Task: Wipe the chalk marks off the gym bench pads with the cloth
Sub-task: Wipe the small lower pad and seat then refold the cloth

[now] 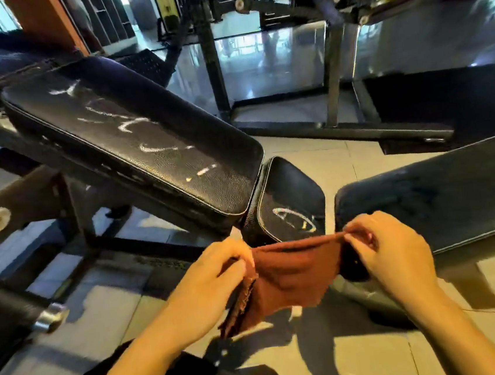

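A rust-brown cloth (289,274) is stretched in the air between my two hands, just in front of the bench. My left hand (207,283) pinches its left edge, where the fabric hangs folded. My right hand (397,254) pinches its top right corner. Behind the cloth, the long black back pad (130,132) slopes up to the left and carries several white chalk strokes. The small black seat pad (290,195) sits right above the cloth with a white chalk oval drawn on it.
A second black bench pad (442,194) lies at the right, close to my right hand. A chrome-tipped bar (50,316) juts out at the lower left. A black steel rack frame (330,56) stands behind on the glossy floor. Tiled floor lies below.
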A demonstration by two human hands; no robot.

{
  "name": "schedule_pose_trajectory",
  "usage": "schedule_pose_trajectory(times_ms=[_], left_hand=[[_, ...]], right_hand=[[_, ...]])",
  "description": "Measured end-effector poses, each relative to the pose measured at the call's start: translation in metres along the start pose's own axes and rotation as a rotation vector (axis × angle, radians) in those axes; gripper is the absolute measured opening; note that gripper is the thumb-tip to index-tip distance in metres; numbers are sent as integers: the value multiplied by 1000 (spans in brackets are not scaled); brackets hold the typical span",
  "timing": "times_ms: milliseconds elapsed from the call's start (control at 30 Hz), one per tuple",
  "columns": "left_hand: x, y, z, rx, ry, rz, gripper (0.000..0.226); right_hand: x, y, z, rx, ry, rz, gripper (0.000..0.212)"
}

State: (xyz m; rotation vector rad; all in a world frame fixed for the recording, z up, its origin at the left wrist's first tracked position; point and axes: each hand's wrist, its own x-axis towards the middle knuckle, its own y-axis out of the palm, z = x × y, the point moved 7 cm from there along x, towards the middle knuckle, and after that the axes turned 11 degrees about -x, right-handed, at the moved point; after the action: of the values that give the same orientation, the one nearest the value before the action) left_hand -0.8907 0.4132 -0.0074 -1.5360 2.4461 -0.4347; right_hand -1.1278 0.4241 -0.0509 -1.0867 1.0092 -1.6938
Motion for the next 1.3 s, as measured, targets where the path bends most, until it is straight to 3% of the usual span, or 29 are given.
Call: schedule_pose_trajectory(times_ms=[100,167,333,467,533,700,833,900,967,1100,1200,1300], left_hand=[[-2,0,24,77,42,-38,22],[1,0,26,95,100,-77,23],[-12,-15,61,119,66,-117,19],[-13,-19,82,244,45,-39,30],[-9,-17,85,207,51,-40,34],[1,-15,79,-27,41,-187,33],[-1,-19,90,-163,-49,-307,27],[-4,-20,101,-232,-114,-296,35],[-6,-21,108,-234,-153,-287,47],[8,-21,97,-243,-122,-336,34],[14,-14,78,-214,-48,-354,36],[1,-13,90,-203,-100,-396,37]], right_hand=[[19,-10,19,156,49,-264,13],[34,-1,43,316,66,-339,18],[23,77,75,573,333,-109,47],[21,103,73,261,318,103,55],[38,101,76,249,268,157,57],[82,104,86,242,144,188,56],[43,100,96,244,33,127,59],[14,99,98,330,36,117,57],[17,103,94,251,40,148,64],[85,114,80,185,115,165,77],[99,110,85,116,107,132,62],[53,100,93,254,4,130,51]])
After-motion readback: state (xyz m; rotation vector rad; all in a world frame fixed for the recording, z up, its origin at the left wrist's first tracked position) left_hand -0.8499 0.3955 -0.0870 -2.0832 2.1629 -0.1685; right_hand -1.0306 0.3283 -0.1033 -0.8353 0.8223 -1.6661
